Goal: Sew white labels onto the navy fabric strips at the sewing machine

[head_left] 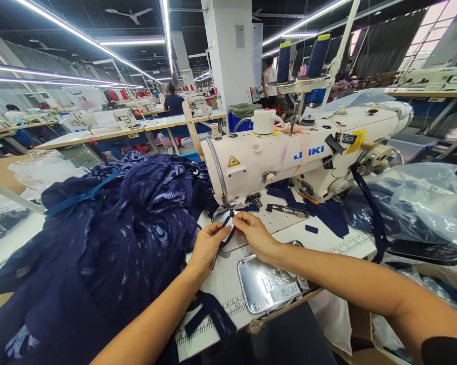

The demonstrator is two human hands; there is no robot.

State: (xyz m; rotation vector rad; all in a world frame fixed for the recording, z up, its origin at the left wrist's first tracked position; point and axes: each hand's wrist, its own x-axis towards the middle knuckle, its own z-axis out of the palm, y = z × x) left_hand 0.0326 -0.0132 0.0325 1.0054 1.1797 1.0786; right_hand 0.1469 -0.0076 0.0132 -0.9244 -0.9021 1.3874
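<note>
A narrow navy fabric strip (231,234) runs between my hands, just below the needle end of a white sewing machine (251,167). My left hand (209,243) pinches it between thumb and fingers. Close beside it, my right hand (253,230) pinches the same strip near the presser foot, fingertips together. The foot itself is mostly covered by my fingers. A large heap of patterned navy fabric (129,243) lies left of my hands. On the machine bed to the right rest thread snips (289,210) and a small navy fabric piece (311,229).
A shiny metal tin (247,284) with labels lies at the table's front edge. Plastic-wrapped goods (414,213) stand on the right. Two navy thread cones (283,63) rise behind the machine. Other sewing tables and a seated person (173,104) are farther back.
</note>
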